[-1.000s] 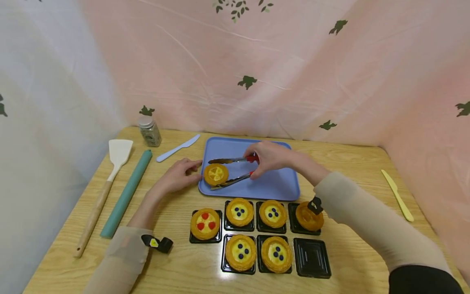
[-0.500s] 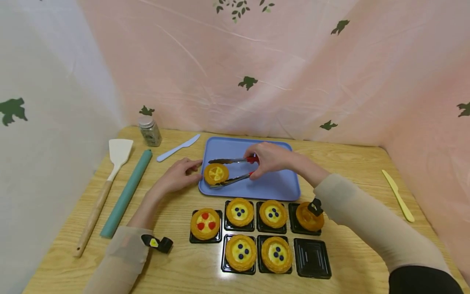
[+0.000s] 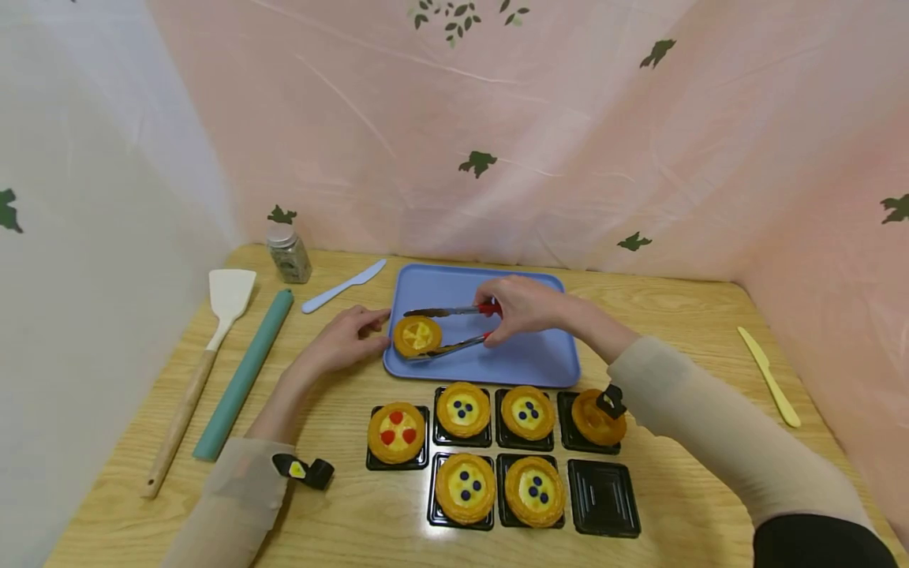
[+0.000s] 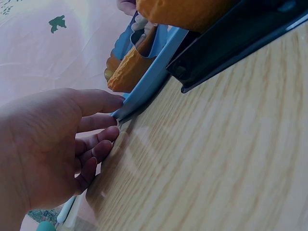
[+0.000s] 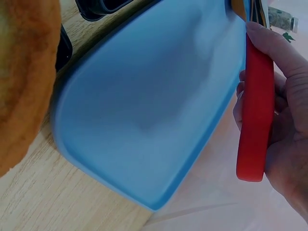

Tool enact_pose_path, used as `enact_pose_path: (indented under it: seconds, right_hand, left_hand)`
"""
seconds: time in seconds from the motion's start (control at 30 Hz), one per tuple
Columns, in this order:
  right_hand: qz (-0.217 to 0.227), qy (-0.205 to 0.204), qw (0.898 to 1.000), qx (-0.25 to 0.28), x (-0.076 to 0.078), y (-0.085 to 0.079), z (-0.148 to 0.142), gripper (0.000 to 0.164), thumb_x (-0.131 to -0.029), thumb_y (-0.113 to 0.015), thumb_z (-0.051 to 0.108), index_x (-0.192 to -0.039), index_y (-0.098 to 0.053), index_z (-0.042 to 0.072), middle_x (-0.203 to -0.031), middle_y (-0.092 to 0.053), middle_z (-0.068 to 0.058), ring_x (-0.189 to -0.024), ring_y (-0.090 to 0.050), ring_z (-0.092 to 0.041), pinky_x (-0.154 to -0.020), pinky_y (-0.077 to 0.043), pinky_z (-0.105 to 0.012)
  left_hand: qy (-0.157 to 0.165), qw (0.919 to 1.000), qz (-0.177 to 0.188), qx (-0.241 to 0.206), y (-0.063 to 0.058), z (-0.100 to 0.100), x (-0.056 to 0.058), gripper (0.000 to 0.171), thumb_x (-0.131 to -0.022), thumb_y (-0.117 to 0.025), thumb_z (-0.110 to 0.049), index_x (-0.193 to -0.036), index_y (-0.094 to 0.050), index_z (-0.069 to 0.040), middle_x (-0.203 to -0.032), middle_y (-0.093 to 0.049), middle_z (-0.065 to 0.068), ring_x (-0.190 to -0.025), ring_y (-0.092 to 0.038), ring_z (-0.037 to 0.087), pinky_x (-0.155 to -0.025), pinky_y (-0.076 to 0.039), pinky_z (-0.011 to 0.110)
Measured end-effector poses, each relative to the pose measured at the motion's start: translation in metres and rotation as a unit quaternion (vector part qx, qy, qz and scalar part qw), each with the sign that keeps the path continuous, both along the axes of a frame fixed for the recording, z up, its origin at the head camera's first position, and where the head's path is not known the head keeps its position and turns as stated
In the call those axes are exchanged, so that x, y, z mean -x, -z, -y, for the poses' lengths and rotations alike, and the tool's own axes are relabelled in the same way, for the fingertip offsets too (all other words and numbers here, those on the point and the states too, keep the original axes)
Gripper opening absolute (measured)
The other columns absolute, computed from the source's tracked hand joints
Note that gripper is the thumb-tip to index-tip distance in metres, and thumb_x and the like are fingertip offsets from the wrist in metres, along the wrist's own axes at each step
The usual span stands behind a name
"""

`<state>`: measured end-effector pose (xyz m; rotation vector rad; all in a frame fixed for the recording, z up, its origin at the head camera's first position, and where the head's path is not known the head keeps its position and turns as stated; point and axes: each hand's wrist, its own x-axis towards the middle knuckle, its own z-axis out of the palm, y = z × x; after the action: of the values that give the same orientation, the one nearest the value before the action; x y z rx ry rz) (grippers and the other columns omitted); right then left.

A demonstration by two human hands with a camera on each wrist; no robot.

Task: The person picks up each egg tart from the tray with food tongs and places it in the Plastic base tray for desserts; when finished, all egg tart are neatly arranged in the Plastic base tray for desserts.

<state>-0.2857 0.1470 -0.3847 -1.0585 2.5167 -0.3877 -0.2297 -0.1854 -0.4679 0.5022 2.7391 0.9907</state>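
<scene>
My left hand (image 3: 344, 341) lies at the left edge of a blue tray (image 3: 518, 356). In the left wrist view, its fingertips touch the tray's rim (image 4: 147, 91), the other fingers loosely bent. Over the tray my right hand (image 3: 524, 306) grips a pair of metal tongs (image 3: 458, 310). Red handles (image 5: 256, 115) of the tongs show in the right wrist view. A tart with yellow fruit pieces (image 3: 417, 337) sits at the tray's left end, between the spread arms of the tongs. The near arm lies against the tart; whether the far arm touches it I cannot tell.
Below the tray, several blueberry-dotted tarts (image 3: 465, 487), a red-topped tart (image 3: 396, 433) and a plain brown tart (image 3: 595, 420) sit on black trays. One black tray (image 3: 604, 498) holds nothing. Left are a spatula (image 3: 211, 347), teal roll (image 3: 245, 375), jar (image 3: 289, 256) and blue knife (image 3: 344, 285); right, a yellow knife (image 3: 768, 377).
The near arm of the tongs has shifted very slightly closer to the tart. The tart, the tray and my left hand have stayed in place.
</scene>
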Motion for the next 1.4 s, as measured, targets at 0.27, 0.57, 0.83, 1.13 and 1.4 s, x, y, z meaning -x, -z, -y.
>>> enact_pose_path:
  seconds: [0.27,0.57,0.83,1.13,1.4]
  right_hand:
    - [-0.003,-0.006,1.000,0.005,-0.003,0.002,-0.003,0.055,-0.079,-0.089,0.033,-0.121,-0.069,0.004,-0.106,-0.071,-0.011,-0.082,-0.054,-0.017,-0.072,-0.045,-0.033]
    - [-0.005,-0.009,1.000,0.006,-0.006,0.002,-0.003,0.054,-0.079,-0.089,0.033,-0.120,-0.069,0.004,-0.106,-0.071,-0.012,-0.081,-0.055,-0.017,-0.072,-0.046,-0.032]
    - [-0.009,-0.012,1.000,0.014,-0.007,0.003,-0.004,0.052,-0.079,-0.089,0.031,-0.118,-0.069,0.003,-0.104,-0.071,-0.012,-0.079,-0.053,-0.016,-0.071,-0.045,-0.032]
    - [-0.010,-0.010,1.000,0.022,-0.011,-0.011,-0.026,0.044,-0.080,-0.089,0.029,-0.113,-0.068,0.009,-0.099,-0.068,-0.010,-0.078,-0.052,-0.016,-0.070,-0.044,-0.031]
    - [-0.008,0.036,0.998,0.058,-0.043,-0.040,-0.091,0.041,-0.076,-0.092,0.028,-0.107,-0.067,0.015,-0.088,-0.061,0.002,-0.074,-0.052,-0.015,-0.065,-0.046,-0.026]
  left_hand:
    - [-0.003,1.0000,-0.001,0.004,0.001,-0.002,-0.005,0.059,-0.097,-0.066,-0.027,-0.151,-0.052,-0.006,-0.115,-0.062,0.016,-0.106,-0.058,0.028,-0.095,-0.047,0.046]
    - [-0.004,1.0000,-0.004,0.002,0.002,-0.002,-0.009,0.060,-0.098,-0.065,-0.027,-0.152,-0.051,-0.006,-0.118,-0.063,0.017,-0.109,-0.058,0.030,-0.099,-0.047,0.050]
    - [-0.007,0.9999,-0.008,0.001,0.005,-0.002,-0.008,0.060,-0.097,-0.066,-0.029,-0.151,-0.052,-0.007,-0.116,-0.063,0.016,-0.107,-0.058,0.029,-0.096,-0.047,0.047]
    - [-0.010,0.9999,-0.009,-0.003,0.005,-0.003,-0.008,0.060,-0.097,-0.067,-0.027,-0.151,-0.052,-0.007,-0.116,-0.063,0.016,-0.107,-0.058,0.029,-0.096,-0.047,0.047]
    - [-0.008,0.9999,-0.007,-0.005,0.005,-0.003,-0.007,0.060,-0.097,-0.068,-0.027,-0.151,-0.052,-0.006,-0.117,-0.063,0.017,-0.108,-0.058,0.030,-0.098,-0.047,0.048]
